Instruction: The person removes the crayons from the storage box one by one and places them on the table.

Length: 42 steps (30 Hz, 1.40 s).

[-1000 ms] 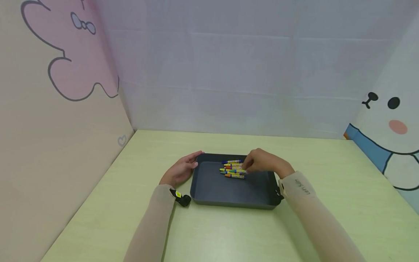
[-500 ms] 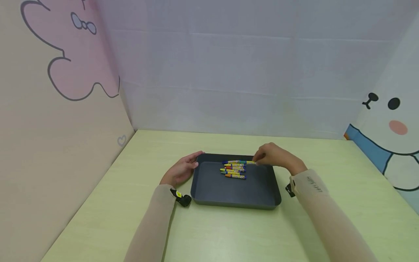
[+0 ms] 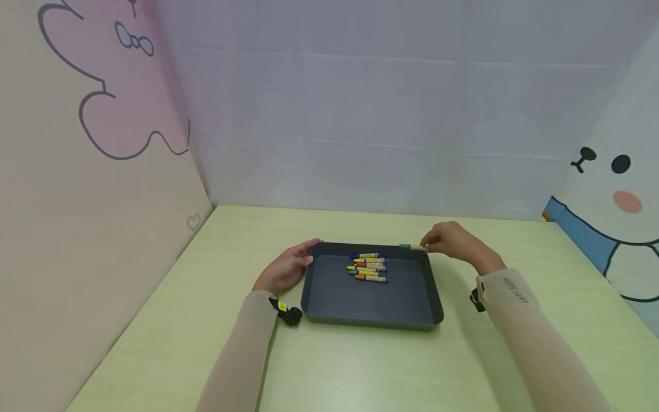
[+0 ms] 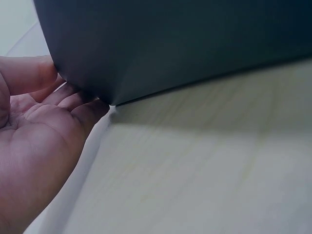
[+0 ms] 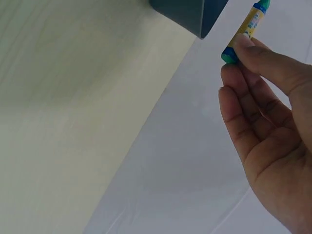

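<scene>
A dark grey tray (image 3: pixel 370 303) stands on the table, with several yellow-wrapped crayons (image 3: pixel 368 268) lying side by side in its back half. My left hand (image 3: pixel 284 269) holds the tray's back left corner from outside; in the left wrist view the thumb (image 4: pixel 34 73) touches the wall and the fingers bend against the corner. Beyond the back right rim, my right hand (image 3: pixel 458 243) pinches a green crayon (image 3: pixel 411 246) by its rear end between thumb and fingers. In the right wrist view this crayon (image 5: pixel 247 29) has a yellow wrapper with blue bands.
The pale yellow table (image 3: pixel 360 366) extends around the tray. A white sheet wall (image 3: pixel 381 126) stands behind it, with printed panels on the left (image 3: pixel 128 206) and right (image 3: pixel 628 252). Small black wrist cameras (image 3: pixel 290 316) are strapped at the sleeves.
My right hand has carried the green crayon up from the row, rightward and back past the tray's rear rim. The left hand stays at the tray's corner; the other crayons lie still.
</scene>
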{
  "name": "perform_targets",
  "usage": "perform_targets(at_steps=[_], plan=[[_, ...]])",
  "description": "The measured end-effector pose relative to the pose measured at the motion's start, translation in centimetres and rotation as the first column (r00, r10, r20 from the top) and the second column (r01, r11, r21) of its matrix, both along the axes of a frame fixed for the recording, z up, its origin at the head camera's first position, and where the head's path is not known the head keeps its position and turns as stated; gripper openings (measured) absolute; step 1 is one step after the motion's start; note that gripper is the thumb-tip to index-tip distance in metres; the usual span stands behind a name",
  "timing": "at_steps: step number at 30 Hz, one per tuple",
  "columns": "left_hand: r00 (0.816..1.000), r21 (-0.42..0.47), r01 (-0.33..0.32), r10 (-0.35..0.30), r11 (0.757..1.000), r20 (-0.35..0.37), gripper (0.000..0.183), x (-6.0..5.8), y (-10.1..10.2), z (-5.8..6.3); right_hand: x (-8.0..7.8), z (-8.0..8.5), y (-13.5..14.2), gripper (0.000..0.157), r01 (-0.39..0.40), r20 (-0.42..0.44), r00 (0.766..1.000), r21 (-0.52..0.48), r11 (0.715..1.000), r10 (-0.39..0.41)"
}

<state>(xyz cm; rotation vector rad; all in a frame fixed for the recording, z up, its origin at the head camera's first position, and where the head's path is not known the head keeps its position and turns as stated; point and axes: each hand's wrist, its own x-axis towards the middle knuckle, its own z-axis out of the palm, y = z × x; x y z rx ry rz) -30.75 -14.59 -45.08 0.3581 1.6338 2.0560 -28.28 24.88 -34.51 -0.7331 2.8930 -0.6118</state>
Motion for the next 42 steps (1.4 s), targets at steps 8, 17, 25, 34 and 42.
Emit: perform_targets(at_steps=[8, 17, 25, 34, 42], plan=[[1.0, -0.001, -0.01, 0.01, 1.0, 0.001, 0.058, 0.1, 0.1, 0.1, -0.3, -0.6, 1.8, 0.017, 0.06, -0.032, 0.998, -0.007, 0.998, -0.06], [1.0, 0.013, -0.002, 0.002, 1.0, 0.019, 0.058, -0.1, 0.0, 0.1, -0.5, -1.5, 3.4, 0.019, 0.163, -0.017, 0.986, -0.008, 0.987, -0.163], [1.0, 0.007, -0.009, 0.008, 1.0, 0.024, 0.058, -0.1, 0.1, 0.2, -0.4, -2.8, 4.8, 0.02, 0.189, -0.013, 0.982, -0.004, 0.982, -0.189], [1.0, 0.011, -0.001, 0.0, 1.0, 0.021, 0.059, 0.0, 0.0, 0.1, -0.4, -4.0, 5.7, 0.018, 0.199, -0.044, 0.979, -0.016, 0.98, -0.2], [1.0, 0.006, 0.004, -0.004, 1.0, 0.016, 0.059, 0.0, 0.1, 0.2, -0.4, -4.9, 5.9, 0.018, 0.223, -0.034, 0.974, -0.016, 0.975, -0.224]])
